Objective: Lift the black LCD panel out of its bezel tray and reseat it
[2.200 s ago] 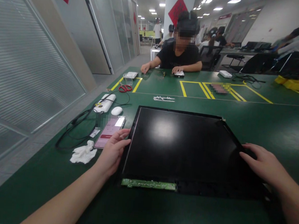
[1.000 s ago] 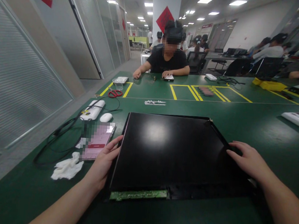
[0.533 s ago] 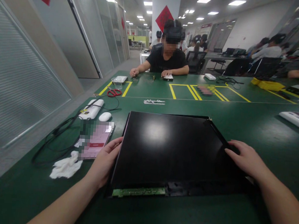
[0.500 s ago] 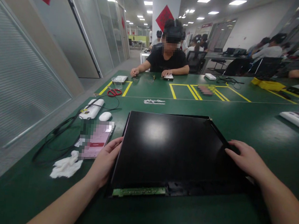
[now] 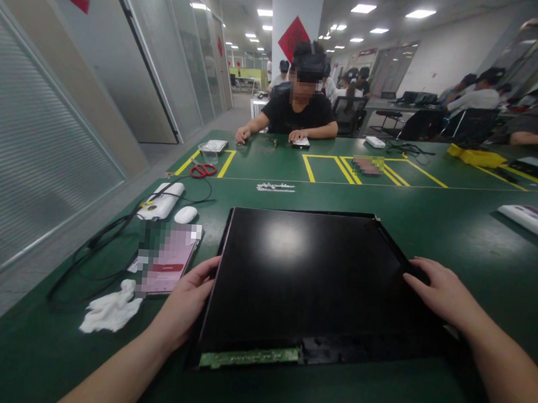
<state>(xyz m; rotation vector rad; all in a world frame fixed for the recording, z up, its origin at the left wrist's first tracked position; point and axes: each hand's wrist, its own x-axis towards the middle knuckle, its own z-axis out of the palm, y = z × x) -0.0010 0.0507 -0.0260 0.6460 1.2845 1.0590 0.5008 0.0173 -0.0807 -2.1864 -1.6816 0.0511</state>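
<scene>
A large black display panel [image 5: 305, 278] lies flat on the green table [image 5: 477, 253], with a thin green circuit strip [image 5: 249, 358] along its near edge. My left hand [image 5: 183, 303] grips the panel's left edge, fingers curled against it. My right hand [image 5: 442, 293] rests on the panel's right edge, fingers laid over the black frame.
Left of the panel lie a phone [image 5: 168, 262], a crumpled white cloth [image 5: 107, 313], black cables [image 5: 90, 250], a white mouse [image 5: 186, 215] and a white device [image 5: 161, 201]. Red scissors [image 5: 203, 170] sit farther back. A person in black [image 5: 298, 108] sits opposite. Another white device [image 5: 532, 221] is at right.
The view has shifted slightly, so the panel sits a little lower in the picture. Both hands keep their hold on the panel's left and right edges.
</scene>
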